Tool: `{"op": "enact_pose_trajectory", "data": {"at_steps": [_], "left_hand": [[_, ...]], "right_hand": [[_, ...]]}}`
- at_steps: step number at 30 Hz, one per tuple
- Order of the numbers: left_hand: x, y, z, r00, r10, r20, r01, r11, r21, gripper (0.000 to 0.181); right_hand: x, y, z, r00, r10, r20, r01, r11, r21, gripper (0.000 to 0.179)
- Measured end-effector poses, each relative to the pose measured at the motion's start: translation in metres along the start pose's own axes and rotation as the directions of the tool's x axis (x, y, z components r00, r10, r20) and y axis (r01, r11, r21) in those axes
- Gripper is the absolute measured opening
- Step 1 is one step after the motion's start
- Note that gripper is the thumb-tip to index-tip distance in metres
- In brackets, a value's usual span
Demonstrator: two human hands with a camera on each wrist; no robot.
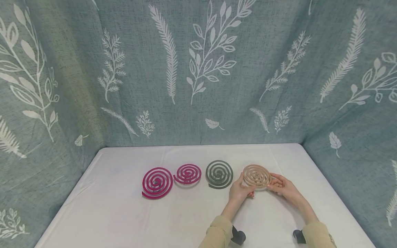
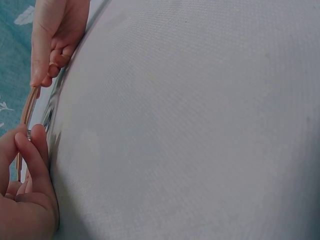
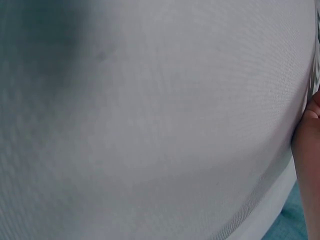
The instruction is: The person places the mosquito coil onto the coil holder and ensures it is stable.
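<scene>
Both hands hold a tan mosquito coil (image 1: 257,176) at the right of the row, raised and tilted over the table. My left hand (image 1: 239,190) grips its left edge, thumb near the front rim. At the right edge, my right hand (image 1: 285,187) pinches the rim between thumb and fingers. From the left wrist view, the coil (image 2: 29,107) appears nearly edge-on, the left hand (image 2: 27,185) below and the right hand (image 2: 60,30) above. The right wrist view catches only part of the right hand (image 3: 311,135) at its edge.
Left of the hands lies a dark green coil (image 1: 219,174). Farther left are two magenta coils, one tilted up (image 1: 187,174) and one at the far left (image 1: 157,183). A white cloth covers the table (image 1: 124,220); a patterned blue-green curtain (image 1: 198,69) stands behind and beside it.
</scene>
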State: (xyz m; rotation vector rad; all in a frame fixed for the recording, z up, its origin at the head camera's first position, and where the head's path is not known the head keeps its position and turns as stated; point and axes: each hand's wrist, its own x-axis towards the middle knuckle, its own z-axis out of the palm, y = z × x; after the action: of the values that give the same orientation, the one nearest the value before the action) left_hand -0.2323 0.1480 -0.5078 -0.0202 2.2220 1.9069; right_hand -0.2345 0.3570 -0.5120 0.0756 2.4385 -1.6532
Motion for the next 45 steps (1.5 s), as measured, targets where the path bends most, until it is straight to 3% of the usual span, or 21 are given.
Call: {"op": "enact_pose_trajectory", "data": {"at_steps": [45], "left_hand": [[-0.0020, 0.0020, 0.0001, 1.000, -0.003, -0.002, 0.003, 1.000, -0.007, 0.077]], "right_hand": [[0.0003, -0.0023, 0.0002, 1.000, 0.009, 0.004, -0.010, 1.000, 0.006, 0.072]]}}
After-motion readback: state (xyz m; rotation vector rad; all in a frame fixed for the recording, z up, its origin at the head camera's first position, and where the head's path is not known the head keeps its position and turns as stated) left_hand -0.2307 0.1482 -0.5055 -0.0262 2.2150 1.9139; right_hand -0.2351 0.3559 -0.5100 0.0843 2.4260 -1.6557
